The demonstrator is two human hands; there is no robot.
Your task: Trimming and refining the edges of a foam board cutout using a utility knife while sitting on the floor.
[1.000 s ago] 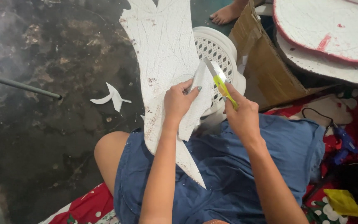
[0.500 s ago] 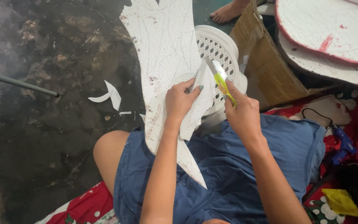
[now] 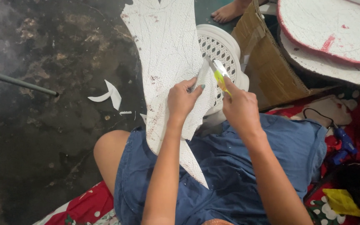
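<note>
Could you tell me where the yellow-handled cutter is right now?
In the head view, the yellow-handled cutter is right of centre, in the right hand, at the white foam sheet's edge, over the white plastic stool.

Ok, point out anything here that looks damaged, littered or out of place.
White offcuts lie scattered on the dark floor, left of the foam sheet that the left hand grips. The sheet is cracked all over and stained reddish near its edges. The right hand holds a yellow-handled cutter against it.
</note>
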